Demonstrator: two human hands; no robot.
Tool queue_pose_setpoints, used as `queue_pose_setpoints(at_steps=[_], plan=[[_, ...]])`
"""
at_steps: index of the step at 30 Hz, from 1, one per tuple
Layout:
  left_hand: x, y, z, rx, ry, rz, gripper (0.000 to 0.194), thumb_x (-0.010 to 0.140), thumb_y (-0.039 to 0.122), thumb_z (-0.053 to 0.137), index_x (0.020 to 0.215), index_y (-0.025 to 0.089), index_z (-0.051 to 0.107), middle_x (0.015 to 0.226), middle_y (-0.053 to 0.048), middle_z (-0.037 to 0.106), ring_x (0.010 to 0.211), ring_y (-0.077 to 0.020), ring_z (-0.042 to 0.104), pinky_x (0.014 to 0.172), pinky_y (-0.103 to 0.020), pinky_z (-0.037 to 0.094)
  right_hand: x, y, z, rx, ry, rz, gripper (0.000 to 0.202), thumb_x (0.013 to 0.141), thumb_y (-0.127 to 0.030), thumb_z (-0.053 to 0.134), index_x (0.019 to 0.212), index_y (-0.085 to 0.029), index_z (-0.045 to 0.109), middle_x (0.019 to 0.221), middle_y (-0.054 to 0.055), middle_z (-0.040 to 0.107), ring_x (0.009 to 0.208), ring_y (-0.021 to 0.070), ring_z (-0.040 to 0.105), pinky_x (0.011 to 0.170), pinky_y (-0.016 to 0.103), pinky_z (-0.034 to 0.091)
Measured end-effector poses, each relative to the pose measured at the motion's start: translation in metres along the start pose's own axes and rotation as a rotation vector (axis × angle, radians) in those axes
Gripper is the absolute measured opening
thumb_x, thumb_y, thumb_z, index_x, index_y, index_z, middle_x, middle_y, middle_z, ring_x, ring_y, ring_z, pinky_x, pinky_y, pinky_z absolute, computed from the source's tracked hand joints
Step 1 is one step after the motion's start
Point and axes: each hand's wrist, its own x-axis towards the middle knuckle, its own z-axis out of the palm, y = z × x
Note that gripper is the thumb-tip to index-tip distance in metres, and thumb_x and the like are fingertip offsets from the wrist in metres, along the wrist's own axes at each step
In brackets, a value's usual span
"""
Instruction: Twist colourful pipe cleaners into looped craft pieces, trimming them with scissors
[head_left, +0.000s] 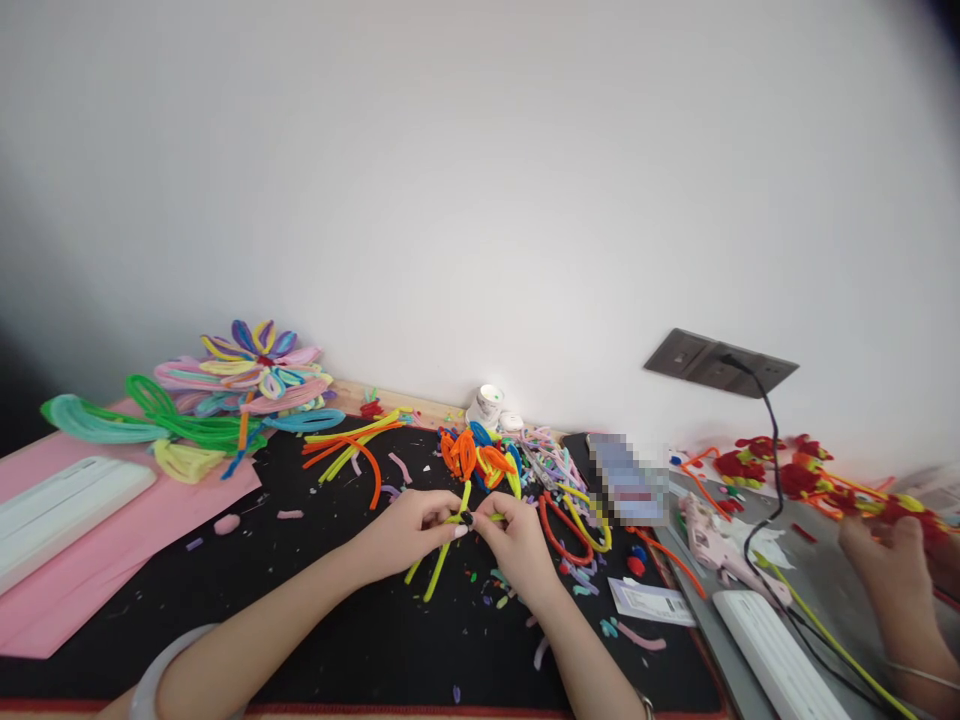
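Over the black mat (pixel 300 640), both hands meet at a small bundle of yellow-green fuzzy stems (pixel 439 570). My left hand (pixel 424 525) pinches the stems from the left, fingers curled in. From the right, my right hand (pixel 504 525) has thumb and finger closed on a short yellow-green end. A small black piece (pixel 466 517) shows between the fingertips. One stem stands up above the fingers and two ends hang below. Just behind the hands lie looped orange stems (pixel 459 455) with blue and yellow loops beside them.
Orange and yellow stems (pixel 352 445), a paper cup (pixel 487 400) and a phone (pixel 626 480) lie behind. At left are a multicoloured flower (pixel 262 370) and pink sheet (pixel 90 560). A pink glue gun (pixel 720 550) is at right, near another person's hand (pixel 892 570) with red pieces.
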Motion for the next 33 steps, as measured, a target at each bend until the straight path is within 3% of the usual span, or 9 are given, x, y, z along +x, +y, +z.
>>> queue_pose_setpoints(at_steps=[5,8,19,25,29,33], plan=[[0.0,-0.003,0.001,-0.14,-0.004,-0.073,0.024,0.078,0.035,0.052,0.065,0.015,0.049,0.056,0.003,0.052,0.048,-0.0098,0.05,0.048,-0.02,0.037,-0.001,-0.002,0.0,0.012,-0.04,0.007,0.02,0.077,-0.025,0.055,0.059,-0.017,0.05,0.054,-0.004,0.041,0.051,0.0098,0.034,0.049,0.023,0.025],[0.0,-0.003,0.001,-0.178,0.001,-0.056,0.026,0.08,0.034,0.05,0.063,0.015,0.049,0.057,0.002,0.055,0.048,-0.0109,0.055,0.05,-0.022,0.041,0.0,-0.004,-0.002,0.047,-0.059,0.022,0.017,0.078,-0.027,0.054,0.064,-0.017,0.051,0.055,-0.004,0.041,0.049,0.0095,0.033,0.047,0.023,0.025],[-0.003,0.008,0.0,-0.106,0.155,0.002,0.035,0.084,0.037,0.044,0.056,0.015,0.043,0.05,0.005,0.045,0.044,-0.0074,0.042,0.046,-0.019,0.031,0.0,-0.007,0.002,-0.098,0.094,-0.08,0.021,0.081,-0.021,0.047,0.061,-0.018,0.042,0.056,-0.003,0.044,0.054,0.0112,0.041,0.053,0.023,0.03],[0.0,0.003,0.0,-0.169,0.195,-0.011,0.032,0.082,0.036,0.049,0.058,0.016,0.04,0.051,0.008,0.033,0.046,-0.0061,0.031,0.045,-0.018,0.024,-0.002,-0.005,0.0,0.024,0.14,0.007,0.024,0.079,-0.026,0.052,0.059,-0.019,0.041,0.051,-0.006,0.036,0.046,0.0094,0.033,0.046,0.022,0.025],[0.001,0.006,-0.002,-0.301,0.133,-0.059,0.031,0.081,0.04,0.05,0.063,0.015,0.049,0.048,0.007,0.041,0.044,-0.007,0.037,0.047,-0.02,0.03,-0.002,-0.007,-0.001,0.107,0.146,-0.023,0.022,0.082,-0.027,0.048,0.062,-0.019,0.043,0.052,-0.005,0.035,0.045,0.0094,0.032,0.044,0.021,0.024],[0.001,0.008,-0.002,-0.495,0.154,-0.145,0.027,0.075,0.039,0.058,0.08,0.013,0.063,0.051,0.005,0.047,0.047,-0.0079,0.041,0.049,-0.02,0.031,-0.003,-0.007,0.0,0.066,0.18,-0.059,0.022,0.082,-0.025,0.047,0.062,-0.019,0.044,0.053,-0.004,0.039,0.046,0.0101,0.037,0.045,0.021,0.026]])
